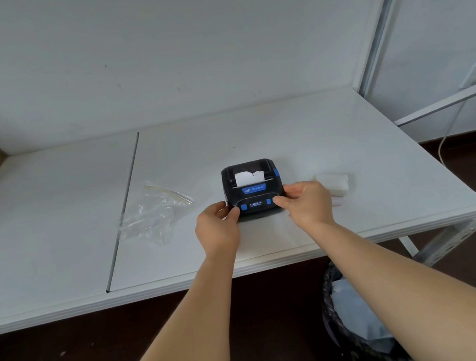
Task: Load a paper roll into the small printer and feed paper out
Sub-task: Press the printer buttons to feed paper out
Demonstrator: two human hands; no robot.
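Both hands are bracketing the printer (252, 189) at its near end, probably steadying it so a press on the front panel is not pushing it across the worktop (333, 141). The left hand (217, 226) is curling loosely against the near-left corner, thumb lying by the left blue button (244, 207). The right hand (308, 202) is cupping the near-right corner, thumb tip sitting on or right at the right blue button (269, 201); actual pressing cannot be told. Neither hand is lifting anything.

The printer is sitting flat on the worktop, mid-right, near the front edge. It is small, black, with blue trim and a lit little display (255, 204) between the buttons. A short white paper strip (248, 177) with a ragged torn top is sticking out of the slot, so the roll is likely loaded and feeding is underway.

A clear plastic bag (155, 215) is lying to the left, apart. White paper rolls (334, 185) are sitting just right of the right hand.
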